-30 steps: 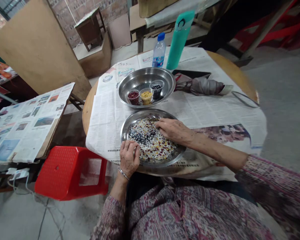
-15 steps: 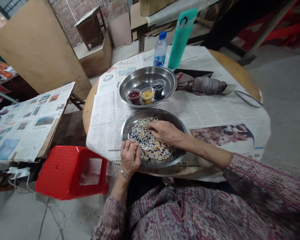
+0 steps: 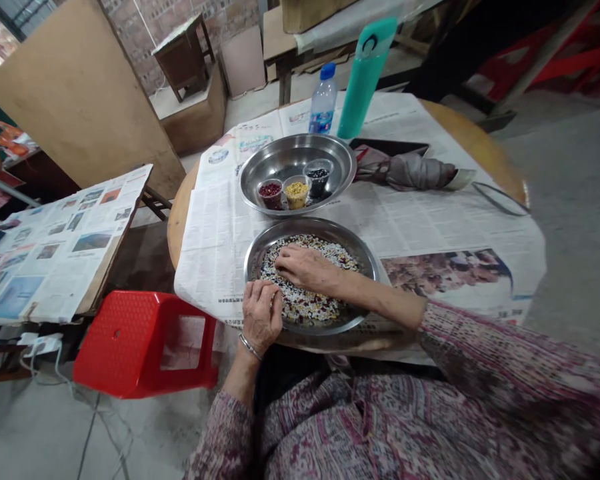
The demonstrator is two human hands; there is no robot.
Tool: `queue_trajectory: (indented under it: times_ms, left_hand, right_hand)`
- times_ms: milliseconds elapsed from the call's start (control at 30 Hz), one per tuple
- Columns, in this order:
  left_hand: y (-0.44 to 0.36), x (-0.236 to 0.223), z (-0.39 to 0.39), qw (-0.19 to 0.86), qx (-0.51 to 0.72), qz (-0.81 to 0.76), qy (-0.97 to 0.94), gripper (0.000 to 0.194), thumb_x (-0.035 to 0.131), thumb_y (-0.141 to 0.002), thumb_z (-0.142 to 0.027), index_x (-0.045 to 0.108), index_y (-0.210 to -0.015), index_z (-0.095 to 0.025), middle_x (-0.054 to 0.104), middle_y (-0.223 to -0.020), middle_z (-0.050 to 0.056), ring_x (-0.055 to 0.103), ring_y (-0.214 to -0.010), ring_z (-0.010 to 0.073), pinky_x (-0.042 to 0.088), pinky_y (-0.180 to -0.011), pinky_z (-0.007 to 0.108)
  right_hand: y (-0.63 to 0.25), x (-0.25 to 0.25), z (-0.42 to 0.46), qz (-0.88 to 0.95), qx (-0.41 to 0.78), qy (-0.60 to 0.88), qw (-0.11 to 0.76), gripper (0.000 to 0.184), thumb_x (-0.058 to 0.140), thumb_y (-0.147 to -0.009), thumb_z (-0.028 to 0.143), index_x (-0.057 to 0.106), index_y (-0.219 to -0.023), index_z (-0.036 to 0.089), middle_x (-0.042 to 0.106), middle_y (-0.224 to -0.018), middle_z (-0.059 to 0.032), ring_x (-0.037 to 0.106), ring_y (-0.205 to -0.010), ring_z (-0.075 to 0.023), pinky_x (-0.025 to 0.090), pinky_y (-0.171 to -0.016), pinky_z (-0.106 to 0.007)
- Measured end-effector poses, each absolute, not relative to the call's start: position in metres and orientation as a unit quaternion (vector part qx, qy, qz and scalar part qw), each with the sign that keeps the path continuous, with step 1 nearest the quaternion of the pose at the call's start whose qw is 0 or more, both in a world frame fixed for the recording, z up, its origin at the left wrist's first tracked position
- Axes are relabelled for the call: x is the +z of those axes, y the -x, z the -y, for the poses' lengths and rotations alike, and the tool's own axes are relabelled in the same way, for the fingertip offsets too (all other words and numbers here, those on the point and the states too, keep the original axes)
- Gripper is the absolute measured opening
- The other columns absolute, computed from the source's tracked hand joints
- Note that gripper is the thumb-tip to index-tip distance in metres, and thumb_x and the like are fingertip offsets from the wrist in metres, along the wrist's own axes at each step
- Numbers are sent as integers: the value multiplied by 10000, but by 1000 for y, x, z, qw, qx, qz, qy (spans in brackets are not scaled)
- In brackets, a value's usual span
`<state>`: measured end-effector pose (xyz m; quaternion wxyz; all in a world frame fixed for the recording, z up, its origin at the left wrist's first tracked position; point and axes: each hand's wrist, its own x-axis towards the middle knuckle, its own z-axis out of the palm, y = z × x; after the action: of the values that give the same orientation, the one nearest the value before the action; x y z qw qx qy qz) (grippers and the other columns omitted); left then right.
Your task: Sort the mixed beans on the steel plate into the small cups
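A steel basin [image 3: 366, 259] in front of me holds a spread layer of mixed white, black, yellow and dark red grains and beans [image 3: 310, 305]. My left hand [image 3: 261, 313], with a bracelet at its wrist, is closed over the near-left rim. Over the left-middle of the grains rests my right hand [image 3: 305, 267], fingers bent down and bunched; whatever they pinch is hidden. Beyond stands a second steel basin [image 3: 260, 163] with three clear cups: dark red beans [image 3: 271, 189], yellow beans [image 3: 297, 192] and black beans [image 3: 319, 175].
Newspaper [image 3: 215, 240] covers the round table. At its back stand a water bottle [image 3: 323, 100] and a teal bottle [image 3: 367, 77]. A folded grey umbrella [image 3: 410, 170] lies right of the far basin. A red stool [image 3: 130, 340] and another papered table [image 3: 75, 247] are to the left.
My right hand has moved left across the grains, and its fingers are more bunched. Grains now show on the basin's right side where the hand was. My left hand stays at the rim.
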<state>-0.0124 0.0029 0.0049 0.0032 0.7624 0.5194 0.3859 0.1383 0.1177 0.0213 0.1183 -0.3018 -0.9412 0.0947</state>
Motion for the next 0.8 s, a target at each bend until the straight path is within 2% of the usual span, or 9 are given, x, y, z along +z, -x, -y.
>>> queue_trajectory:
  times_ms: [133, 233, 333, 400, 500, 633, 800]
  left_hand:
    - [13, 4, -3, 10, 378, -527, -761, 126, 440, -974, -161, 560, -940, -177, 621, -918, 68, 550, -909, 196, 426, -852, 368]
    - [13, 3, -2, 16, 374, -528, -762, 128, 438, -974, -164, 561, -941, -179, 624, -919, 65, 549, -908, 196, 423, -859, 371]
    - [13, 3, -2, 19, 368, -530, -764, 138, 432, -978, -169, 563, -938, -177, 623, -921, 64, 545, -913, 195, 419, -866, 374]
    - [13, 4, -3, 19, 366, -532, -764, 148, 426, -981, -175, 566, -934, -177, 624, -922, 63, 546, -912, 194, 416, -867, 375]
    - [13, 6, -3, 17, 362, -532, -765, 161, 417, -985, -179, 565, -922, -179, 625, -902, 57, 550, -896, 190, 415, -859, 372]
    - [13, 8, -4, 10, 354, -527, -773, 164, 414, -986, -172, 560, -911, -179, 625, -886, 51, 555, -880, 186, 417, -854, 369]
    - [12, 8, -3, 12, 334, -535, -776, 185, 409, -988, -171, 563, -885, -185, 623, -876, 52, 553, -875, 189, 416, -846, 375]
  right_hand:
    - [-156, 23, -114, 944, 74, 294, 126, 184, 497, -940, 200, 672, -900, 156, 650, -953, -99, 543, -966, -219, 412, -831, -323]
    - [-174, 23, -111, 935, 58, 317, 146, 205, 536, -941, 315, 682, -909, 175, 657, -997, -98, 550, -984, -234, 422, -836, -346]
    - [-185, 23, -106, 934, 79, 321, 138, 219, 648, -871, 373, 684, -977, 185, 657, -1038, -95, 565, -1020, -248, 445, -842, -349]
    - [-186, 22, -103, 934, 99, 321, 119, 210, 659, -862, 318, 677, -1020, 182, 655, -1048, -95, 578, -1039, -244, 456, -845, -335]
    - [-180, 23, -104, 929, 112, 339, 98, 182, 554, -911, 210, 671, -1046, 176, 657, -1033, -96, 605, -1003, -219, 463, -831, -311]
    - [-172, 29, -115, 915, 97, 381, 96, 277, 445, -925, 120, 671, -1081, 160, 664, -1040, -114, 610, -975, -214, 469, -820, -308]
    - [-168, 29, -119, 904, 61, 399, 140, 269, 449, -930, 156, 679, -1068, 157, 651, -1077, -149, 547, -1048, -275, 478, -816, -368]
